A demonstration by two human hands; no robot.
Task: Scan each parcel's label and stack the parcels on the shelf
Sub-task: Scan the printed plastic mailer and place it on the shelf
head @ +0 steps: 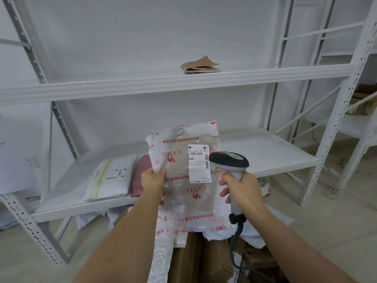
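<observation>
**Background around the racking**

A white wall point(142, 37) stood behind the racking. A second white rack point(359, 123) stood to the right, with brown cartons point(365, 107) on one of its levels. The floor point(336, 211) was pale, marked with a few reddish spots near the rack's foot. A thin cable point(331, 193) lay coiled there.

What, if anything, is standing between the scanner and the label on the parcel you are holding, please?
Nothing visible. The scanner in the right hand sits just right of the label, which faces up, uncovered; the left hand grips the parcel at its left edge.
</observation>
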